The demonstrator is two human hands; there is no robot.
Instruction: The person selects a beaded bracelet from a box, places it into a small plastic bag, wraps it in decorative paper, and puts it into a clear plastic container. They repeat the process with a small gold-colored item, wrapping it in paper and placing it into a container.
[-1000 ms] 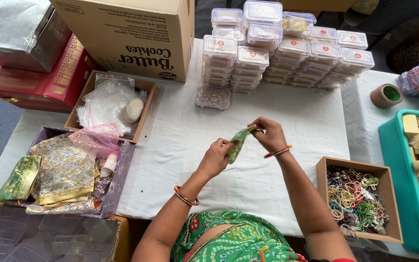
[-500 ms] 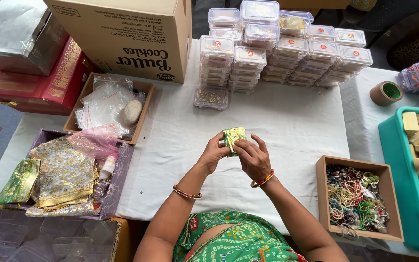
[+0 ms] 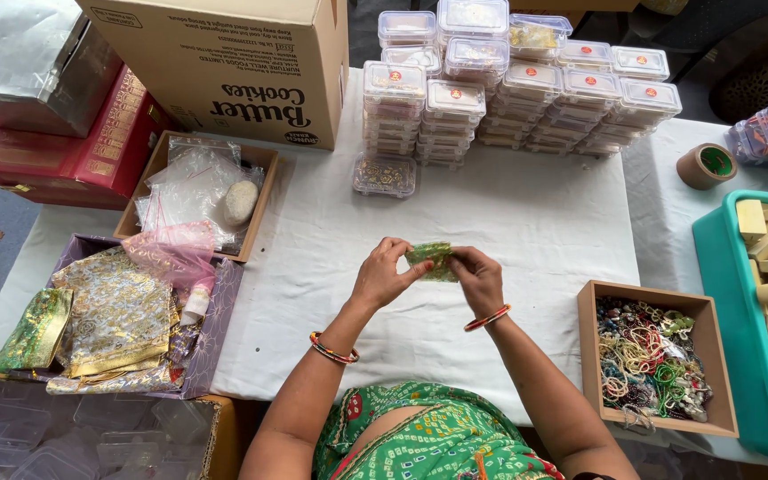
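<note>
Green pouch (image 3: 430, 259): small, shiny green fabric, held between both your hands above the white cloth (image 3: 526, 222), near the middle of the table.
Left hand (image 3: 382, 277): at 9 o'clock of the pouch; your thumb and fingertips pinch its left end. A striped bangle (image 3: 333, 348) sits on that wrist.
Right hand (image 3: 478, 281): at 3 o'clock of the pouch; your fingers are pressed on its right end, pinching it. A red bangle (image 3: 487, 318) circles that wrist.
Bead box (image 3: 655, 357): open cardboard box at 4 o'clock of your hands, holding tangled beads and bangles.
Brocade pouches (image 3: 108, 320): gold and green, piled in a purple tray at 8 o'clock.
Bag tray (image 3: 199, 191): brown tray at 10 o'clock with clear plastic bags and a pale oval lump.
Teal bin (image 3: 740, 329): at 3 o'clock, far right, with pale wooden blocks.
Tape roll (image 3: 706, 165): brown, at 2 o'clock on the cloth.
Clear lidded boxes (image 3: 517, 84): stacked at 12 o'clock, beyond your hands.
Large carton (image 3: 233, 62): at 11 o'clock, far side.
</note>
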